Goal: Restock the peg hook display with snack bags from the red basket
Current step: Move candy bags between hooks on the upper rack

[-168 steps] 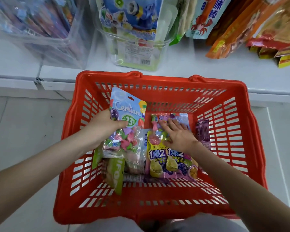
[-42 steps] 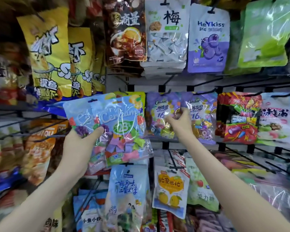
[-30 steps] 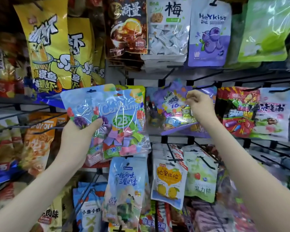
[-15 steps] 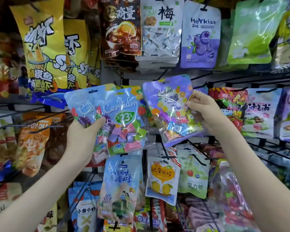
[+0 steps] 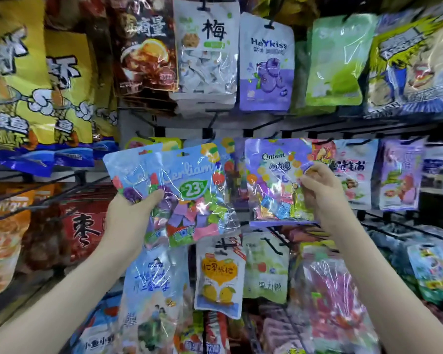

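1. Hands first: your left hand (image 5: pixel 133 213) is wrapped round the lower left corner of the blue Cerliam bags (image 5: pixel 182 185), with the thumb lying across the front. It looks like two bags fanned one behind the other, tipped a little to the left.
2. Your right hand (image 5: pixel 320 190) pinches the right edge of the purple Oniant bag (image 5: pixel 274 180), fingers curled onto the film, and the bag faces you pretty much upright.
3. Both lots are held up in front of the middle row of the display, blue on the left and purple on the right, just beside each other. I can't tell if their edges touch, or if the purple one's hole is on a peg.
4. A black peg hook (image 5: pixel 271 123) sticks out just above the purple bag.
5. In the row above hang a white plum bag (image 5: pixel 207 54), a HeYkiss bag (image 5: pixel 266 65) and a green bag (image 5: pixel 335 60), side by side.
6. Big yellow bags (image 5: pixel 36 85) fill the upper left.
7. Below the two held lots hangs a bag with a yellow heart (image 5: pixel 219 277), between your forearms.
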Demonstrator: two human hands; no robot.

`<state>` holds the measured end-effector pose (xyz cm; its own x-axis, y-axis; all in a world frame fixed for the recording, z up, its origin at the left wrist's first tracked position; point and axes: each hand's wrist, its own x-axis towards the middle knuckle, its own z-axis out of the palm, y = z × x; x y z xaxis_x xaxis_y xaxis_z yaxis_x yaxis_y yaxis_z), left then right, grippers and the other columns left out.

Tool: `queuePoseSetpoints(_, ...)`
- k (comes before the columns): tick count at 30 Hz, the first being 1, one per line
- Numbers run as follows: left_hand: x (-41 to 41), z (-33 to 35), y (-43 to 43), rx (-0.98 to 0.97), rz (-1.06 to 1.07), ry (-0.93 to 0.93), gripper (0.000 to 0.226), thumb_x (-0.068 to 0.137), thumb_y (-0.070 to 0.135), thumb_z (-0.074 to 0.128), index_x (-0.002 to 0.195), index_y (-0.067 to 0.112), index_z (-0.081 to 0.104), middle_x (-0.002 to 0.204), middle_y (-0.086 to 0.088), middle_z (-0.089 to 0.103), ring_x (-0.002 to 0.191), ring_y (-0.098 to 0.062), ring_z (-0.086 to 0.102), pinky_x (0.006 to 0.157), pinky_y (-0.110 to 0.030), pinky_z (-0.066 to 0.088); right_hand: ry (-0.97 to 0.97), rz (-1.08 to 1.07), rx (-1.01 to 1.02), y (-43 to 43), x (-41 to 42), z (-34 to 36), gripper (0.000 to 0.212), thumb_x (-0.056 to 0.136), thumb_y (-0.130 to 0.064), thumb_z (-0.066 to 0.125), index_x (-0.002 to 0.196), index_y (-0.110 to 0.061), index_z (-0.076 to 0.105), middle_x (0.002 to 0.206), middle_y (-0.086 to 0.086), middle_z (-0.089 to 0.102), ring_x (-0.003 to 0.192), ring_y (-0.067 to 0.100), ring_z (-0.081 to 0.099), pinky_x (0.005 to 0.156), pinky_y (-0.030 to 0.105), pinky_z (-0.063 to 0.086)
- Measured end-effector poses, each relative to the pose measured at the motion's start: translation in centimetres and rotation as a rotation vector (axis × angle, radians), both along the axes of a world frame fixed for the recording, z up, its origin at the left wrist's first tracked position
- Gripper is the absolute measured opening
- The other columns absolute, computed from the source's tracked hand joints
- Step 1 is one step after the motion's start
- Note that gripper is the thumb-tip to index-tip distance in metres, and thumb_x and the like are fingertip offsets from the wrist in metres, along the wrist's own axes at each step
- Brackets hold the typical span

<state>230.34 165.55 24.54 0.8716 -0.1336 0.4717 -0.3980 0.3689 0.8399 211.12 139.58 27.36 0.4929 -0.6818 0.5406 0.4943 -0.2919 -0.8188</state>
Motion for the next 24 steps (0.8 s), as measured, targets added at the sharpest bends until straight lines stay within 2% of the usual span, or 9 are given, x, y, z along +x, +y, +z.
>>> queuePoseSetpoints(2, -0.1, -0.1, -0.6, -0.013, -0.057, 0.026, 0.021, 0.080, 0.016, 0.074, 0.090, 0.013, 0.056, 0.068, -0.001, 0.055, 0.050, -0.013, 0.054, 0.038, -0.020, 0.044, -0.008, 0.004, -0.027, 0.2, -0.1, 0.4, 0.023, 0.093, 0.003, 0.048, 0.093, -0.020, 0.051, 0.068, 0.000, 0.048, 0.041, 0.005, 0.036, 0.035, 0.016, 0.027)
queuePoseSetpoints(4, -0.2, -0.1, -1.1, -0.004, -0.039, 0.013, 0.024, 0.078, 0.018, 0.076, 0.085, 0.014, 0.053, 0.065, -0.001, 0.051, 0.054, -0.013, 0.050, 0.039, -0.022, 0.041, -0.008, -0.001, -0.044, 0.5, -0.2, 0.7, 0.026, 0.093, 0.002, 0.050, 0.094, -0.023, 0.053, 0.067, -0.003, 0.052, 0.043, 0.004, 0.039, 0.035, 0.016, 0.030)
queuePoseSetpoints(7, 0.1, -0.3, -1.7, 0.027, -0.058, 0.002, 0.029, 0.077, 0.024, 0.078, 0.089, 0.017, 0.053, 0.076, -0.003, 0.049, 0.069, -0.016, 0.045, 0.055, -0.030, 0.045, -0.021, 0.031, -0.080, 0.5, -0.6, 0.6, 0.028, 0.092, 0.002, 0.051, 0.093, -0.025, 0.056, 0.066, -0.008, 0.056, 0.044, 0.003, 0.041, 0.037, 0.014, 0.031)
queuePoseSetpoints(10, -0.3, -0.2, -2.3, 0.031, -0.073, -0.004, 0.038, 0.076, 0.027, 0.078, 0.068, 0.021, 0.041, 0.057, 0.000, 0.034, 0.055, -0.014, 0.031, 0.056, -0.033, 0.032, -0.069, 0.051, -0.062, -0.1, -1.1, 0.3, 0.024, 0.091, 0.001, 0.053, 0.095, -0.022, 0.059, 0.065, -0.002, 0.051, 0.047, 0.009, 0.037, 0.037, 0.016, 0.027)
queuePoseSetpoints(13, -1.0, 0.1, -3.1, 0.059, -0.064, -0.032, 0.051, 0.077, 0.027, 0.077, 0.060, 0.023, 0.029, 0.051, 0.001, 0.025, 0.046, -0.014, 0.023, 0.053, -0.030, 0.024, -0.084, 0.015, -0.055, -0.8, -1.1, 0.7, 0.024, 0.091, 0.000, 0.053, 0.110, -0.014, 0.056, 0.073, 0.002, 0.051, 0.056, 0.014, 0.039, 0.042, 0.021, 0.029)
queuePoseSetpoints(15, -1.3, 0.3, -3.5, 0.090, -0.039, -0.061, 0.054, 0.078, 0.028, 0.076, 0.058, 0.023, 0.026, 0.046, 0.003, 0.026, 0.040, -0.011, 0.023, 0.051, -0.029, 0.024, -0.082, 0.004, -0.065, -1.1, -0.9, 1.1, 0.024, 0.092, 0.001, 0.052, 0.109, -0.014, 0.057, 0.074, 0.002, 0.052, 0.057, 0.013, 0.040, 0.043, 0.020, 0.030)
queuePoseSetpoints(18, -1.7, 0.7, -4.1, 0.074, -0.038, -0.049, 0.053, 0.079, 0.028, 0.076, 0.059, 0.021, 0.027, 0.047, 0.004, 0.027, 0.039, -0.011, 0.025, 0.054, -0.031, 0.028, -0.059, -0.009, -0.099, -1.1, -0.4, 1.6, 0.025, 0.092, 0.001, 0.051, 0.095, -0.023, 0.059, 0.061, -0.009, 0.054, 0.048, 0.008, 0.039, 0.040, 0.017, 0.030)
queuePoseSetpoints(21, -1.8, 0.9, -4.4, 0.044, -0.045, -0.048, 0.041, 0.080, 0.026, 0.074, 0.065, 0.015, 0.038, 0.047, 0.005, 0.032, 0.035, -0.006, 0.031, 0.055, -0.031, 0.032, -0.005, -0.051, -0.089, -1.3, 0.1, 1.9, 0.024, 0.091, -0.001, 0.053, 0.102, -0.021, 0.056, 0.056, -0.012, 0.050, 0.048, 0.010, 0.034, 0.043, 0.024, 0.026)
queuePoseSetpoints(24, -1.9, 0.9, -4.4, 0.009, -0.052, -0.070, 0.049, 0.082, 0.021, 0.073, 0.059, 0.019, 0.030, 0.039, 0.012, 0.030, 0.035, -0.004, 0.029, 0.056, -0.030, 0.033, 0.020, -0.066, -0.091, -1.5, 0.3, 1.9, 0.021, 0.090, -0.004, 0.054, 0.102, -0.020, 0.053, 0.056, -0.015, 0.053, 0.051, 0.011, 0.035, 0.044, 0.022, 0.028)
